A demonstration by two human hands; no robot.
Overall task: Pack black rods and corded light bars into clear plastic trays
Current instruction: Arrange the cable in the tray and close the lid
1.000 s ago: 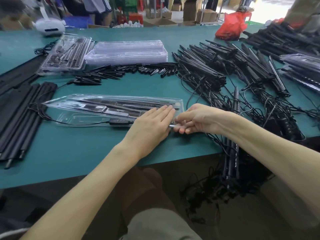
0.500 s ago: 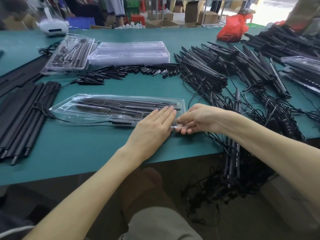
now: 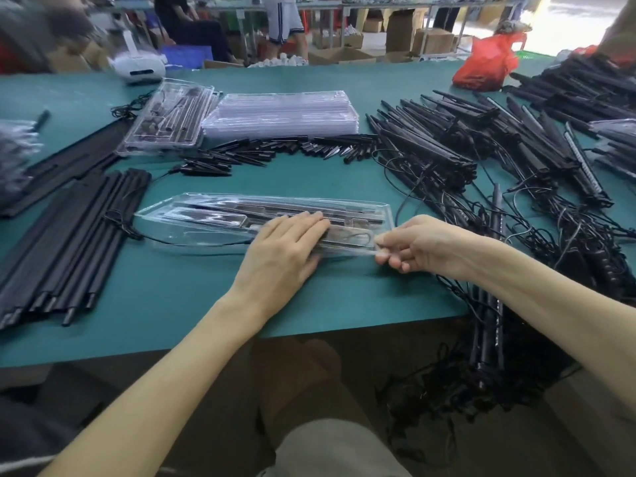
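Note:
A clear plastic tray lies lengthwise on the green table in front of me, with black rods and a corded light bar inside. My left hand presses flat on its near right part, fingers straight. My right hand pinches the tray's near right corner between thumb and fingers. A thin black cord runs out from under the tray toward the left. Long black rods lie in a bundle at the left. Corded light bars are heaped at the right.
A stack of clear trays and a packed tray sit at the back. Short black spikes are strewn between them and me. A red bag sits far right. Light bars and cords hang over the table's front edge.
My left hand slid slightly forward and left over the tray. My right hand keeps its pinch on the near right corner. The view tilted up a little.

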